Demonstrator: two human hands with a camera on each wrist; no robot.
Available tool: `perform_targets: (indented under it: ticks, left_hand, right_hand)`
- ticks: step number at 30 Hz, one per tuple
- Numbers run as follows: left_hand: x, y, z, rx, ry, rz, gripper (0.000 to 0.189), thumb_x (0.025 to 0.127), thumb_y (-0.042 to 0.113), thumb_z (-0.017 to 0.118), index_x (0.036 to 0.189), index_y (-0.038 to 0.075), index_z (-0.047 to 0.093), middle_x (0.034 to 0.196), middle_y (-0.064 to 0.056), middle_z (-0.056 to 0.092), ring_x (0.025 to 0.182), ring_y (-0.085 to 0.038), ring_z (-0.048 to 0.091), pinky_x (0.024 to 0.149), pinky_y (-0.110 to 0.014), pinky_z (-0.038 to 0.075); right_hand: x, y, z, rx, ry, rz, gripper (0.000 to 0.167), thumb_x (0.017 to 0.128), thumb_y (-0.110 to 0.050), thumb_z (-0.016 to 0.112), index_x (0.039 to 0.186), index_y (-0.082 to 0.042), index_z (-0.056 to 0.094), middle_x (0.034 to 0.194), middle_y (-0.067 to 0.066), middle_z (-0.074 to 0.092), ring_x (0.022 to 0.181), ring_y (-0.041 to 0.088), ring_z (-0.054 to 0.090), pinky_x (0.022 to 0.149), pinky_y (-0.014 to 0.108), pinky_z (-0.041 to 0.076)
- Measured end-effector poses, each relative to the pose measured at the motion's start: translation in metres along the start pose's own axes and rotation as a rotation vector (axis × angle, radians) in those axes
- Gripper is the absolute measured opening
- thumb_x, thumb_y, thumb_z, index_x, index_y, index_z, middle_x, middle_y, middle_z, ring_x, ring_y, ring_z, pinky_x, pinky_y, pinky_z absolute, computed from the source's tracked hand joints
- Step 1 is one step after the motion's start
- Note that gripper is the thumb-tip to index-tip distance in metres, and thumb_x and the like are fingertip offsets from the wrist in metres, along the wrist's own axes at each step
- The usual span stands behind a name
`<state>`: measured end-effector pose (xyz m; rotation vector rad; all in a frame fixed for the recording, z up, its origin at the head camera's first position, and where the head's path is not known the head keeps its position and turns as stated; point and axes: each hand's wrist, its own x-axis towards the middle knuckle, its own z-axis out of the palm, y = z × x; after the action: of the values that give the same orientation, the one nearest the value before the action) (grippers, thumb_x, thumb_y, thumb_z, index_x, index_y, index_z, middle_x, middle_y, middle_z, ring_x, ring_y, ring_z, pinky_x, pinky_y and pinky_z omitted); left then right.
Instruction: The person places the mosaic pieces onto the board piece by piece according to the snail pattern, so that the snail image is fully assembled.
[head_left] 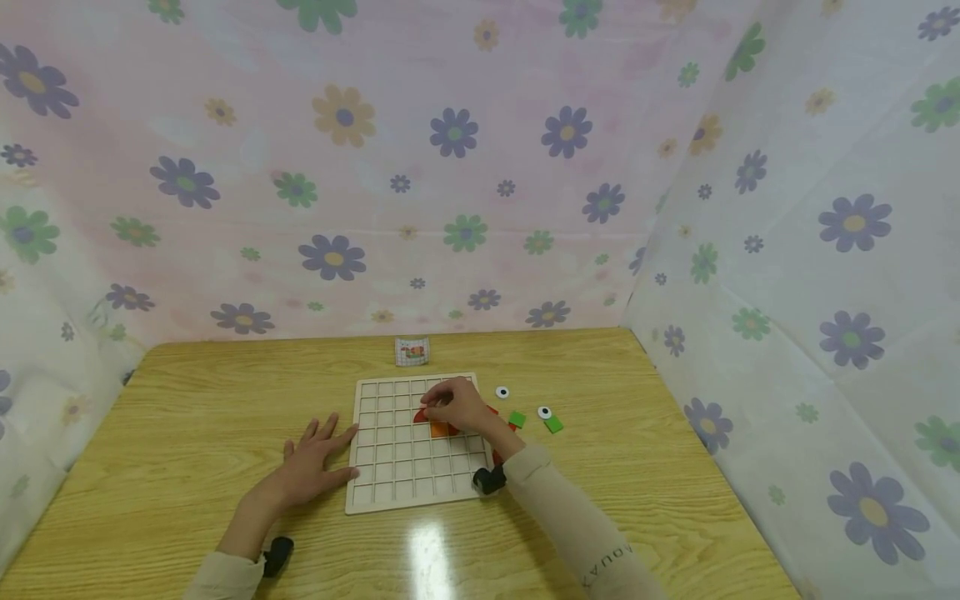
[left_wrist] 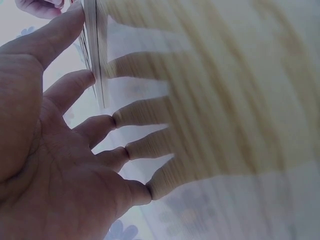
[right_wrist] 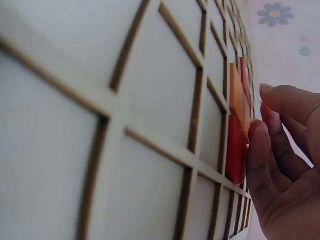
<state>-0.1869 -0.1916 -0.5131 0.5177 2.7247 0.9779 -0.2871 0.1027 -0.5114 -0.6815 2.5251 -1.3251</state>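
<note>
My left hand (head_left: 300, 471) lies with fingers spread on the table, its thumb and index fingertips at the left edge of a pale wooden grid board (head_left: 377, 477). Over the board's upper right part is my right hand (head_left: 459, 406), fingers loosely bent. Its fingertips are right beside a red rounded piece (head_left: 420, 416) in the grid. Next to that piece lies an orange square (head_left: 438, 429), with another red piece (right_wrist: 235, 150) adjoining it in the right wrist view. The thumb and index fingertips stand apart, with no piece showing between them. The right hand and forearm hide some of the board.
Right of the board lie green squares (head_left: 517, 419), two eye discs (head_left: 502, 392) and red pieces (head_left: 498, 457), partly behind the right forearm. A small picture card (head_left: 412, 352) sits beyond the board. Flowered cloth (head_left: 390, 250) hangs around the wooden table (head_left: 247, 392).
</note>
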Motion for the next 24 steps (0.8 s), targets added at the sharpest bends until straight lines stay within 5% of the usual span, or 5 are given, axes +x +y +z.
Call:
perform_targets:
  ticks: [13, 24]
  left_hand:
    - [0.0, 0.001, 0.0, -0.005, 0.002, 0.008, 0.074, 0.093, 0.037, 0.074, 0.153, 0.003, 0.045, 0.161, -0.036, 0.02, 0.145, -0.066, 0.008, 0.098, -0.09, 0.005]
    - [0.0, 0.0, 0.002, 0.022, 0.01, 0.002, 0.074, 0.093, 0.038, 0.074, 0.153, 0.004, 0.046, 0.161, -0.035, 0.021, 0.145, -0.066, 0.01, 0.098, -0.09, 0.006]
  right_hand:
    - [-0.022, 0.001, -0.014, 0.094, 0.123, -0.081, 0.016, 0.095, -0.007, 0.07, 0.108, 0.002, 0.076, 0.099, 0.012, 0.075, 0.079, 0.016, 0.066, 0.071, 0.027, 0.055]
    - [-0.055, 0.016, -0.034, 0.097, 0.079, -0.028, 0.014, 0.095, -0.006, 0.07, 0.103, 0.004, 0.076, 0.093, 0.012, 0.074, 0.075, 0.012, 0.062, 0.066, 0.024, 0.051]
